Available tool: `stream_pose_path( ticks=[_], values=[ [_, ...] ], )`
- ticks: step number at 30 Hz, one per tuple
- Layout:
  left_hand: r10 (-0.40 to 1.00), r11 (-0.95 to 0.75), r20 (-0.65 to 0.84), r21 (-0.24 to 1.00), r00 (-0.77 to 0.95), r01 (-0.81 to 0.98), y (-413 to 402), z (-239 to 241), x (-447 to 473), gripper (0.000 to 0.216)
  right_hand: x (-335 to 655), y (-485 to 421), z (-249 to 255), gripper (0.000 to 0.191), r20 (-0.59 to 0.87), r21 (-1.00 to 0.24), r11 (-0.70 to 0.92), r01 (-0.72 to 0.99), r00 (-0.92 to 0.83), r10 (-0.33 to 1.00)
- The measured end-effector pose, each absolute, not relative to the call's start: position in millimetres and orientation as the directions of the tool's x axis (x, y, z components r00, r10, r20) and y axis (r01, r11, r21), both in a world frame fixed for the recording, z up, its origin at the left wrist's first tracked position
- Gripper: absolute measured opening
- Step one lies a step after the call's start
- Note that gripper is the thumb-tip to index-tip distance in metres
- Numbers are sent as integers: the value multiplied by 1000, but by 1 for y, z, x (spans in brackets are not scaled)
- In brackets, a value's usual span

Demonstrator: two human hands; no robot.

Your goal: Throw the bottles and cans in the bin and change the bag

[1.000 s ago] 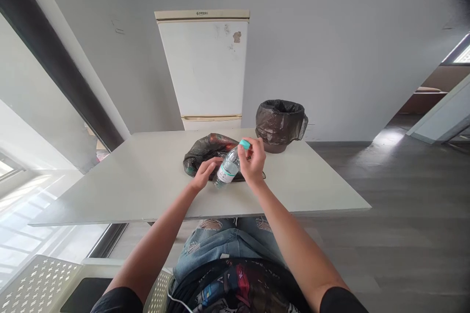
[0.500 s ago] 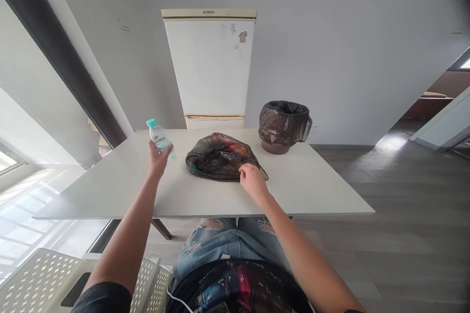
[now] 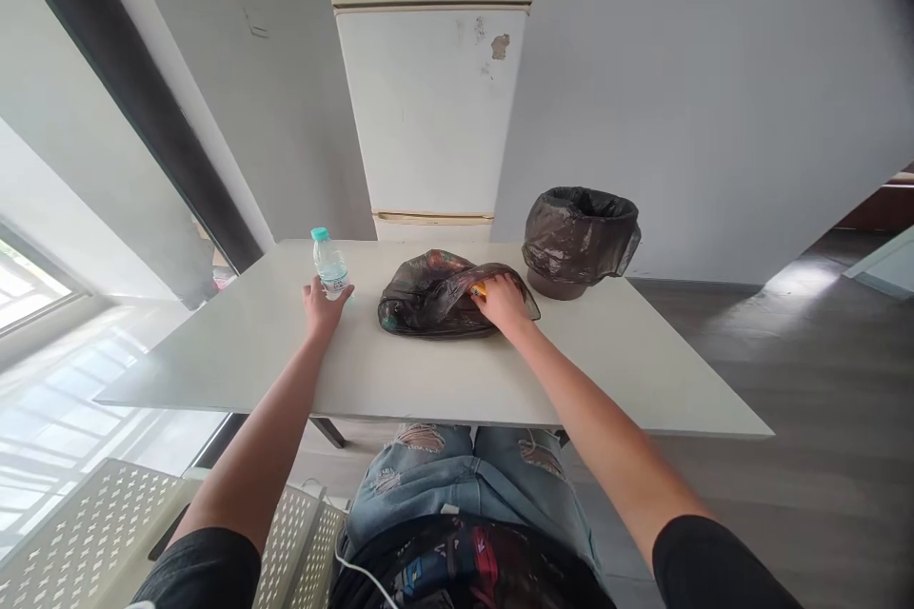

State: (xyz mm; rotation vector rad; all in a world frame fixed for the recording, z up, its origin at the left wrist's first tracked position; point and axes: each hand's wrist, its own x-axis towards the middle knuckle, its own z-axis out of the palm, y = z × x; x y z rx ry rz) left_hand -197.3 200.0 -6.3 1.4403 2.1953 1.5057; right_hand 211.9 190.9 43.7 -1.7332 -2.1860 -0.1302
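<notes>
A small clear water bottle [image 3: 329,262] with a teal cap stands upright on the white table [image 3: 400,362], at the left. My left hand [image 3: 323,303] wraps round its base from the near side. A dark plastic bag [image 3: 435,304] with colourful things inside lies in the middle of the table. My right hand [image 3: 501,301] reaches into the bag's right opening, fingers curled on something orange that I cannot make out.
A bin lined with a black bag [image 3: 580,238] stands on the table at the back right. A white fridge [image 3: 432,105] stands against the wall behind the table. A white perforated crate [image 3: 86,533] sits by my left knee.
The bottle went from both hands at the centre to the table's left side and now stands there. My right hand moved from the bag's near edge into its opening.
</notes>
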Motion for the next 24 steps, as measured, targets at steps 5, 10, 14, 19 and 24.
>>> stream_pose_path(
  ticks=[5, 10, 14, 19, 24],
  values=[
    [750, 66, 393, 756, -532, 652, 203, -9, -199, 74, 218, 197, 50, 34, 273, -204, 236, 950, -177, 946],
    [735, 39, 426, 749, -528, 661, 214, -16, -207, 72, 260, 171, 83, 34, 99, -450, 240, 860, -219, 971],
    [694, 33, 428, 784, -579, 620, 220, -23, -214, 67, 313, 140, 125, 54, 50, -555, 347, 756, -386, 921],
    [701, 61, 403, 788, -589, 612, 220, -26, -216, 74, 268, 146, 181, 50, 296, -578, 573, 581, -505, 811],
    [702, 64, 384, 804, -599, 591, 219, -27, -218, 64, 105, 218, 167, 64, 440, -511, 736, 443, -601, 667]
  ],
)
